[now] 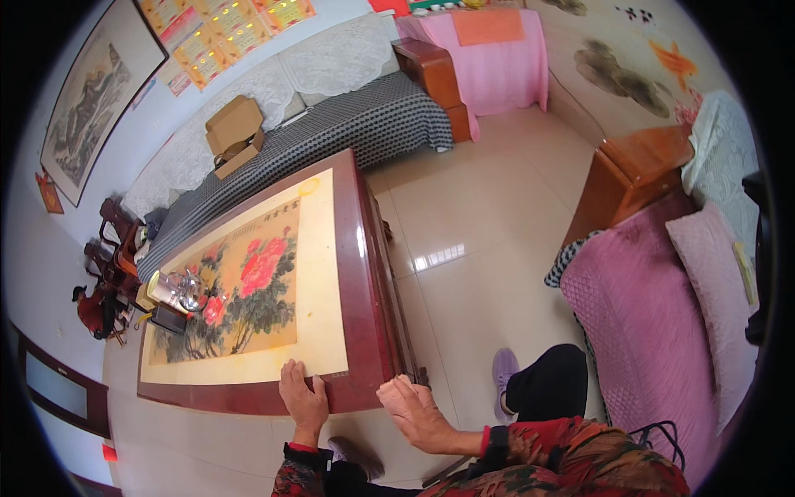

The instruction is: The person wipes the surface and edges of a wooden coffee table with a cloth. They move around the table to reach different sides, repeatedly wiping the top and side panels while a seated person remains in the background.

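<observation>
A low dark-red wooden table (363, 298) stands before me with a peony painting (267, 317) laid out on its top. My left hand (304, 397) rests on the near edge, its fingers touching the painting's cream border and the thumb spread apart. Just off the table's near right corner, my right hand (422, 419) grips a folded pink cloth (393, 391). On the table's left part sit a glass teapot (197, 292), a pale canister (166, 291) and a small dark box (168, 319).
A sofa with a black-and-white cover (379, 118) runs along the table's far side, bearing an open cardboard box (233, 124). To my right are a pink-covered sofa (627, 323) and a wooden cabinet (627, 171). Another person (93, 314) sits at far left.
</observation>
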The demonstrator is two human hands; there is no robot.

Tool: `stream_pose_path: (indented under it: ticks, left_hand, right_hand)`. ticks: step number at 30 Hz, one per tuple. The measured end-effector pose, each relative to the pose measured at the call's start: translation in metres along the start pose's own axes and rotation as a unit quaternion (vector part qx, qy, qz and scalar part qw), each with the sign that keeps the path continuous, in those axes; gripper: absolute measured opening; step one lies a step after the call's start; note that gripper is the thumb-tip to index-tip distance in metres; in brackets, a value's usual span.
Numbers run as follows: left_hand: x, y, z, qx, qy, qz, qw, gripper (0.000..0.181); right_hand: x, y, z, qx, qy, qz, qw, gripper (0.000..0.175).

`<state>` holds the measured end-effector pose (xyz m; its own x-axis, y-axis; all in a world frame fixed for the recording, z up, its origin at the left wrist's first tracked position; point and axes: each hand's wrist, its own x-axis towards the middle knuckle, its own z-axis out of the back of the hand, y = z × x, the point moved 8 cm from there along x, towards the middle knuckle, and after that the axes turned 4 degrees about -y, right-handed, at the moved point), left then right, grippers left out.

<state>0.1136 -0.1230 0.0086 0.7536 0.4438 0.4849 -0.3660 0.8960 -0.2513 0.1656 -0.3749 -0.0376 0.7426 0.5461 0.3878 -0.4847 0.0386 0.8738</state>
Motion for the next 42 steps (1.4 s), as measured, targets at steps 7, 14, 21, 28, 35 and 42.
stream_pose_path:
  ticks: [7,14,21,28,35,42]
  left_hand:
    - [0.006,-0.013,-0.011,-0.006,0.057,-0.008,0.998,0.057]
    - [0.011,-0.053,-0.022,-0.028,0.125,-0.028,0.991,0.063]
    - [0.013,-0.054,-0.022,-0.064,0.132,-0.004,0.989,0.058]
    - [0.011,-0.051,-0.025,-0.074,0.185,0.032,0.979,0.063]
    - [0.017,-0.055,-0.024,-0.055,0.187,0.003,0.981,0.066]
    - [0.019,-0.067,-0.018,-0.007,0.141,-0.031,0.990,0.058]
  right_hand:
    - [0.033,-0.183,0.038,0.093,-0.137,-0.319,0.933,0.064]
    - [0.052,-0.213,-0.052,0.179,-0.140,-0.310,0.923,0.070]
    - [0.224,-0.325,-0.061,0.332,-0.042,-0.234,0.913,0.058]
    - [0.350,-0.415,-0.040,0.014,-0.108,-0.203,0.973,0.070]
    - [0.282,-0.376,-0.064,0.039,-0.082,-0.207,0.974,0.065]
    - [0.068,-0.306,-0.084,0.079,-0.022,-0.261,0.962,0.067]
